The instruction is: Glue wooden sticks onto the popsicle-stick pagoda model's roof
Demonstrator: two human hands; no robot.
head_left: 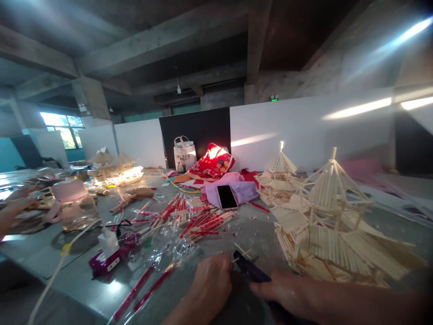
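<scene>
Near the table's front edge, my left hand (pixel 214 276) is closed, its fingertips at a thin wooden stick (pixel 236 260). Just right of it, my right hand (pixel 284 289) is wrapped round a dark cutting tool (pixel 252 267), whose tip points at the stick. A few short stick pieces (pixel 244 250) lie crossed beyond the tool's tip. To the right stands a wooden stick model (pixel 333 212) with a pointed roof and wide lower eaves.
Bundles of red-tipped sticks (pixel 189 216) and plastic wrap cover the middle. A phone (pixel 227 197) rests on purple cloth. A power strip (pixel 110 259), a water jug (pixel 72 205) and another person's hand (pixel 16 203) are at left; a smaller model (pixel 280 169) stands behind.
</scene>
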